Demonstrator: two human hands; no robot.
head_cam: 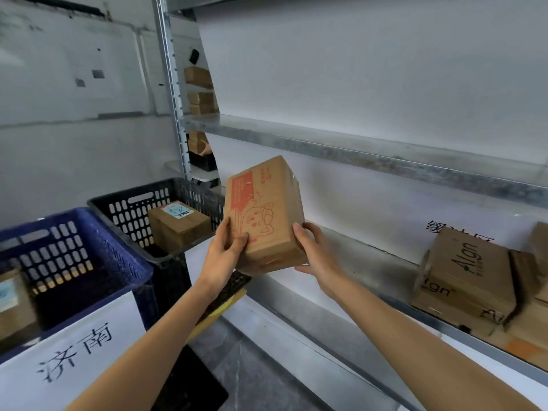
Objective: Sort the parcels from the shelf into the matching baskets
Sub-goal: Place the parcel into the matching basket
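Observation:
I hold a brown cardboard parcel (264, 215) with a red cartoon print in both hands, in front of the metal shelf (355, 149). My left hand (226, 250) grips its lower left side and my right hand (315, 252) supports its lower right edge. To the left stands a black basket (130, 203) with one labelled parcel (178, 223) inside. Nearer me is a blue basket (77, 247) bearing a white paper sign (74, 351) with handwritten characters. It holds a parcel (12, 301) at the far left.
More cardboard boxes (468, 277) lie on the lower shelf board at the right. Small boxes (200, 93) are stacked on another rack behind the shelf post. A yellow-edged object (219, 310) sits under the black basket. The floor below is grey.

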